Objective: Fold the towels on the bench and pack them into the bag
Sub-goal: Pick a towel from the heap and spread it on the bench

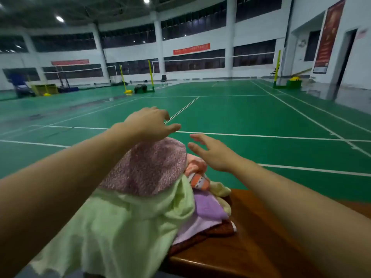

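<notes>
A heap of unfolded towels lies on the brown wooden bench (251, 243). A speckled pink towel (148, 167) tops the heap, over a light green towel (120, 227) that hangs over the bench's near edge. Purple (208, 207), orange-striped (197, 175), cream (219, 189) and dark red (216, 230) towels show at the right side. My left hand (150, 123) reaches out above the pink towel with fingers spread, holding nothing. Just right of the heap, my right hand (212, 152) hovers with straight fingers, also holding nothing. No bag is in view.
Beyond the bench spreads a green badminton court floor (241, 117) with white lines. Net posts (150, 77), a chair (164, 80) and equipment stand far off along the back wall. The bench top extends to the right of the heap.
</notes>
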A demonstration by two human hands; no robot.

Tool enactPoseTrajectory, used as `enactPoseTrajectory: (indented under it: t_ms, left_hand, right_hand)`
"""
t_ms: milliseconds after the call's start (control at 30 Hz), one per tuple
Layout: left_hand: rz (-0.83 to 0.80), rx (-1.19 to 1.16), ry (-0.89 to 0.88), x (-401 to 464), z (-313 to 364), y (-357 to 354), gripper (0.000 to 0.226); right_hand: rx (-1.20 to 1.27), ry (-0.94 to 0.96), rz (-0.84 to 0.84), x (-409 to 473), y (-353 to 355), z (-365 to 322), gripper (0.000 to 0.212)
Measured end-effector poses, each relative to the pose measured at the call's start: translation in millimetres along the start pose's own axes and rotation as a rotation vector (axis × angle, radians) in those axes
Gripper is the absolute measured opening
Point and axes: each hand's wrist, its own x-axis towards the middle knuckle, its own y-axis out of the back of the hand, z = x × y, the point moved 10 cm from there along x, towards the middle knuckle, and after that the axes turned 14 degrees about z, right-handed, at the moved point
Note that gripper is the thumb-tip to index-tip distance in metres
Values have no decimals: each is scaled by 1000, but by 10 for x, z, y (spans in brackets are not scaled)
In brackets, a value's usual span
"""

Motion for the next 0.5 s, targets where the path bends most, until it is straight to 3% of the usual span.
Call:
enactPoseTrajectory:
  t_ms: [67, 167, 267, 400, 500]
  left_hand:
    - [-5, 75, 116, -58, -387, 69, 80]
    - [-94, 104, 287, -203, -928, 42, 76]
    - [-153, 49, 395, -341, -1126, -34, 69]
    - [-166, -16, 388, -401, -1216, -60, 71]
    - [-173, -115, 353, -437, -1206, -59, 51]
  right_hand:
    - [185, -69, -27, 89, -143, -134, 54]
    - [217, -128, -57, 227, -321, -317, 52]
    - [245, -60, -40, 356, -395, -646, 52]
    - [233, 28, -119, 482, -592, -1105, 52]
    - [26, 93, -185, 420, -717, -1135, 50]
